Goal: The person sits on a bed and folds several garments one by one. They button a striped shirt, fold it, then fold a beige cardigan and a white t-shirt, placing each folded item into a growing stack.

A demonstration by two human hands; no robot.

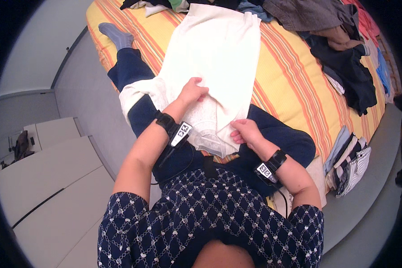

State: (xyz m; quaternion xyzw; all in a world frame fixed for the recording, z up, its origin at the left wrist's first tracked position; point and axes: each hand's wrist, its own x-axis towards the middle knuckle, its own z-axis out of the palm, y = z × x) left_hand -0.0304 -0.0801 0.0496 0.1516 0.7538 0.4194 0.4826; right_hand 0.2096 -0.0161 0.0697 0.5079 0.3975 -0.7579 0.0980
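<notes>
A white top [212, 49] with a lacy upper part lies spread over my lap and the bed, its straight hem away from me and its neckline close to my waist. One sleeve [140, 91] drapes across my left thigh. In the middle of the garment, my left hand [193, 92] is closed with its fingers gathered on a fold of the cloth. Nearer to me, my right hand [246, 132] pinches the top's right edge beside the neckline; the fingertips are partly hidden.
I sit on a bed with a striped yellow and orange cover [286, 67]. Dark clothes [344, 67] lie heaped at the far right. A stack of folded clothes [348, 161] sits at the right edge. White cabinets [53, 187] stand beyond the floor on the left.
</notes>
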